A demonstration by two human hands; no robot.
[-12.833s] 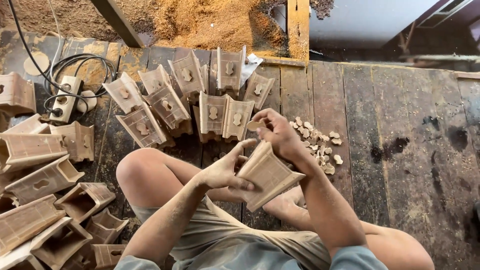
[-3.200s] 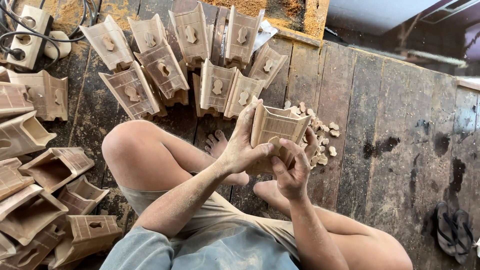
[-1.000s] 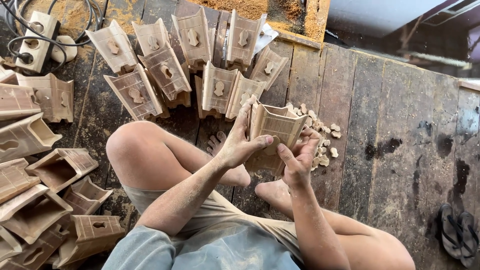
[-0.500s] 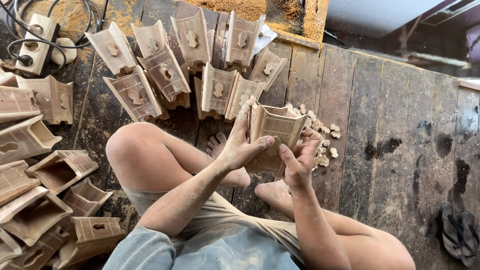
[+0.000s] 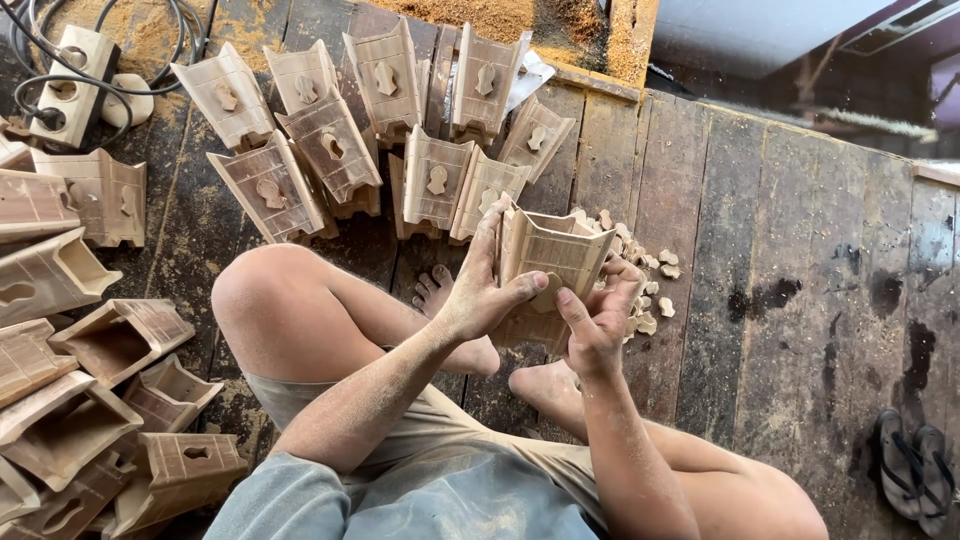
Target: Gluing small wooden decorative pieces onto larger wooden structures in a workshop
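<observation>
We grip pale tapered wooden box above crossed legs: left hand wraps its side, right hand thumb presses small wooden plug into cutout. Fitting step; seating calls for firm, square push.

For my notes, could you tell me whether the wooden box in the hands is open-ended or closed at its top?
Open-ended: the wooden box shows a hollow top rim.
</observation>
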